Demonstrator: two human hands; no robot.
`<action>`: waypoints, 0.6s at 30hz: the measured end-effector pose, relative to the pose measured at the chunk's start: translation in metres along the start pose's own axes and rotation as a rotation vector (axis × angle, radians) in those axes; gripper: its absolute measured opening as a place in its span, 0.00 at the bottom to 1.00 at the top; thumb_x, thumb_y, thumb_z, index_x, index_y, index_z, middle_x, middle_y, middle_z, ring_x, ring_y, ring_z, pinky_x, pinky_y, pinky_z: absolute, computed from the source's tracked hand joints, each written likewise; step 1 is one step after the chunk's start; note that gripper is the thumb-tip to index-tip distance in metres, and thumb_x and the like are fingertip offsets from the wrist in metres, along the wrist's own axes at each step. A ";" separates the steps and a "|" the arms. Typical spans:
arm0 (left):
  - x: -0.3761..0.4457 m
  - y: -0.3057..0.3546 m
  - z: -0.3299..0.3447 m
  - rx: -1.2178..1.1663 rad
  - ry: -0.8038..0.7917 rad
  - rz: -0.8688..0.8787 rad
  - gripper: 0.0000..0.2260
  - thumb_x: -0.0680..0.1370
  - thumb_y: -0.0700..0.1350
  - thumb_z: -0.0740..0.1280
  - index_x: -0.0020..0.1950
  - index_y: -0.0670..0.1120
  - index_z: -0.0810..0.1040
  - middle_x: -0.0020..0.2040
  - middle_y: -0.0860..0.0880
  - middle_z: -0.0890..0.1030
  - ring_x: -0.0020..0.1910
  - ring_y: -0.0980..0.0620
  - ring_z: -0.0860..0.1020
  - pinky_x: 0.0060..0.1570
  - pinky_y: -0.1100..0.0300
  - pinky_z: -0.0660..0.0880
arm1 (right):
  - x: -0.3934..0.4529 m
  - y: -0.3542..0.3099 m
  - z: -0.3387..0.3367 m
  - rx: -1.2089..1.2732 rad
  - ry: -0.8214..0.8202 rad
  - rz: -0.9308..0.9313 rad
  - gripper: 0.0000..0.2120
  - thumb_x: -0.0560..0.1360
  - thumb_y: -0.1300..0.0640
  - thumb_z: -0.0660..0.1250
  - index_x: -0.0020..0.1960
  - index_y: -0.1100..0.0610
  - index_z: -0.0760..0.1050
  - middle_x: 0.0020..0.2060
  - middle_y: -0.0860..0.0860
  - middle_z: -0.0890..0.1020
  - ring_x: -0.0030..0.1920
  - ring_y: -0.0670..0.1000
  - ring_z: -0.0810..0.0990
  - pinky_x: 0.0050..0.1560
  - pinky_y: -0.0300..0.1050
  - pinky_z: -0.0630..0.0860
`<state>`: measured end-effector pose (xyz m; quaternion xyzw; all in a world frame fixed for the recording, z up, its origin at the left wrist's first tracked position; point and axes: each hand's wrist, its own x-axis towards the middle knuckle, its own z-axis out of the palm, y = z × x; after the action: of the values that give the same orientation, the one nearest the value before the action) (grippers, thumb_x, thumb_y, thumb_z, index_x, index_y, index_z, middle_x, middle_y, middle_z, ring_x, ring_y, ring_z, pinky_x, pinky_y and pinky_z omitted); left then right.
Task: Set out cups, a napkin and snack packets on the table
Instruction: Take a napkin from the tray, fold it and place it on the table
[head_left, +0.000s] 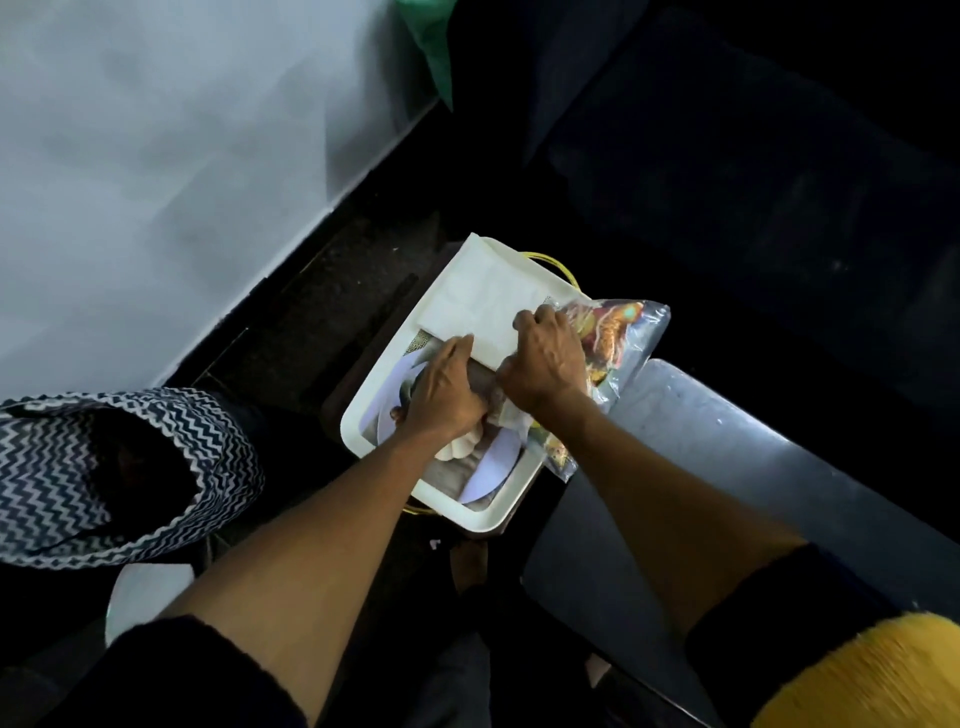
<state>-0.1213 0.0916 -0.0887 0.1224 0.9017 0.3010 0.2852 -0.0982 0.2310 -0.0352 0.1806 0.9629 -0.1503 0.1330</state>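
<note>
Zigzag-patterned bag (104, 467), white tray (457, 506)

One head-worn view — looking steeply down, close over the forearms — onto a white tray (358, 415) below.

A pale wall (156, 156) stands up and left of where the hands hold, a dark floor (332, 291) runs below it, the room is dim

Dim scene with deep shadow across the far right and near edges. Soft pale light falls on the wall (156, 156) at far left. Wide-angle bending and slight softness toward the edges.
</note>
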 end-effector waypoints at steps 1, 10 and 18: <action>0.004 -0.003 -0.001 -0.004 -0.011 -0.001 0.36 0.73 0.42 0.70 0.79 0.44 0.61 0.77 0.43 0.65 0.77 0.43 0.62 0.72 0.49 0.62 | 0.012 -0.001 -0.001 -0.012 0.001 0.002 0.25 0.70 0.50 0.62 0.63 0.61 0.73 0.56 0.58 0.76 0.58 0.59 0.74 0.56 0.53 0.73; 0.017 -0.015 -0.017 -0.046 0.013 0.052 0.30 0.71 0.36 0.69 0.73 0.38 0.69 0.72 0.40 0.71 0.71 0.41 0.69 0.70 0.52 0.66 | 0.094 -0.006 -0.005 -0.039 -0.161 0.091 0.36 0.71 0.48 0.68 0.73 0.63 0.62 0.70 0.62 0.70 0.69 0.64 0.69 0.67 0.58 0.70; 0.016 -0.020 -0.013 -0.092 0.036 0.076 0.28 0.69 0.32 0.67 0.70 0.36 0.73 0.71 0.41 0.72 0.71 0.42 0.70 0.68 0.51 0.69 | 0.108 -0.009 0.015 -0.027 -0.153 0.107 0.40 0.71 0.48 0.69 0.76 0.64 0.58 0.71 0.62 0.66 0.70 0.63 0.67 0.65 0.56 0.70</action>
<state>-0.1424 0.0758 -0.0992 0.1379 0.8867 0.3548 0.2625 -0.1962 0.2510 -0.0798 0.2179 0.9408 -0.1435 0.2165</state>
